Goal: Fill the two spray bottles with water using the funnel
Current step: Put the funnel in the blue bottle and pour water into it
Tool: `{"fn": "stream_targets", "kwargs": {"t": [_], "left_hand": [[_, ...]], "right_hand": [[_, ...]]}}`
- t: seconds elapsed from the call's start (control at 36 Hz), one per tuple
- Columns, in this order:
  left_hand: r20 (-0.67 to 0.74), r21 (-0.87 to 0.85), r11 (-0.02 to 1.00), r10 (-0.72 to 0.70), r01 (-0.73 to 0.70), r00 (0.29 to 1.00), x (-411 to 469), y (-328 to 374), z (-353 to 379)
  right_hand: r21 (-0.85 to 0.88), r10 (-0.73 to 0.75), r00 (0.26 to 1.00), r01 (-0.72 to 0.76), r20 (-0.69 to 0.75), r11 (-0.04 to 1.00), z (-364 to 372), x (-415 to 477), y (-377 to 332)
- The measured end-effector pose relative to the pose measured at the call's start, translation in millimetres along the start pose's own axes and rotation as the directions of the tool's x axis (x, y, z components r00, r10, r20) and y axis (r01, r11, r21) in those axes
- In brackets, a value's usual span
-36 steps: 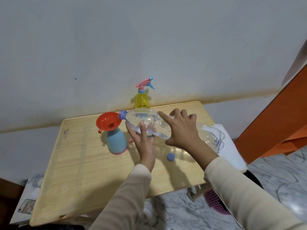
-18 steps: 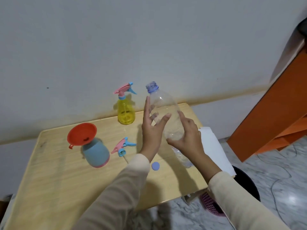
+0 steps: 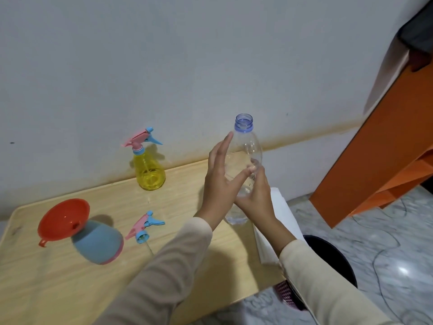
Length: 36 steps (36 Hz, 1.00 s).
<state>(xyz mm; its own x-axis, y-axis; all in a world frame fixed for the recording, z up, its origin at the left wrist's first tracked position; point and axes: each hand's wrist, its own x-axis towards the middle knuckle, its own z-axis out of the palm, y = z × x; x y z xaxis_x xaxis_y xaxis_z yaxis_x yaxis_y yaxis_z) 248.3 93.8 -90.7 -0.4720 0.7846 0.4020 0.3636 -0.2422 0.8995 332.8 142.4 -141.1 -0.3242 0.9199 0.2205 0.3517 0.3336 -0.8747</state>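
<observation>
The clear water bottle (image 3: 246,148) stands upright at frame centre between my hands. My right hand (image 3: 256,195) grips its lower body; my left hand (image 3: 219,184), fingers spread open, rests flat against its side.

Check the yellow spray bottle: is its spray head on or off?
On. The yellow spray bottle stands upright with its pink spray head on the neck.

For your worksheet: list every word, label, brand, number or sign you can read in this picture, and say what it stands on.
None can be read.
Clear water bottle: no label.
Yellow spray bottle: no print visible.
Blue spray bottle and red funnel: plain.
</observation>
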Motion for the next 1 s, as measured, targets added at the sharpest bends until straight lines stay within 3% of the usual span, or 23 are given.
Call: {"fn": "stream_targets", "kwargs": {"t": [0.67, 1.0], "left_hand": [[0.093, 0.101, 0.994, 0.031, -0.040, 0.995, -3.3, -1.2, 2.2], [0.157, 0.115, 0.993, 0.008, -0.027, 0.988, -2.1, 11.9, -3.6]], "right_hand": [[0.024, -0.034, 0.995, 0.032, 0.094, 0.999, -6.6, -3.3, 11.0], [-0.085, 0.005, 0.994, 0.004, 0.109, 0.996, -13.4, -6.1, -1.2]]}}
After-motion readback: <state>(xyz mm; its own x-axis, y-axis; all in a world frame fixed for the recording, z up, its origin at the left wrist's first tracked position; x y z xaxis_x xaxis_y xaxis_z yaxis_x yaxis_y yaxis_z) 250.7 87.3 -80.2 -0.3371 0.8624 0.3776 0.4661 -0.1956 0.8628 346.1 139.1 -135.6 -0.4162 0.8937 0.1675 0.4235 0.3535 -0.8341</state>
